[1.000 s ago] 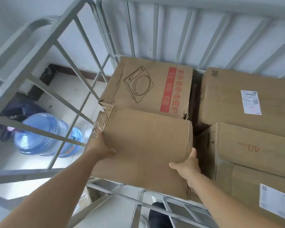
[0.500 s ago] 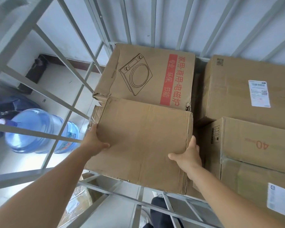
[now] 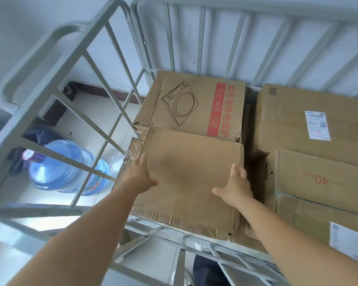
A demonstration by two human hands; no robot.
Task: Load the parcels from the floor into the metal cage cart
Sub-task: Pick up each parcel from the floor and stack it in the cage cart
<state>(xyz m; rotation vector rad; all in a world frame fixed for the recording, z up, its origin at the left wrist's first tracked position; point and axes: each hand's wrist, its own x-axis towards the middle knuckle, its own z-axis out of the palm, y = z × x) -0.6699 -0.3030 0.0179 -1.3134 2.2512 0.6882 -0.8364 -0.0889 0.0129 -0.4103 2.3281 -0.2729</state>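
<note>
Inside the metal cage cart (image 3: pixel 56 75), the plain parcel (image 3: pixel 190 172) is seen near left, butted against the printed box (image 3: pixel 194 104) beyond, with a narrow gap left rightward. Its side edges are pressed by the left hand (image 3: pixel 141 176) and right hand (image 3: pixel 236 186), fingers straight.

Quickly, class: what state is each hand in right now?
Left hand: open, flat against the left edge of the plain cardboard box.
Right hand: open, pressing its right edge.
</note>
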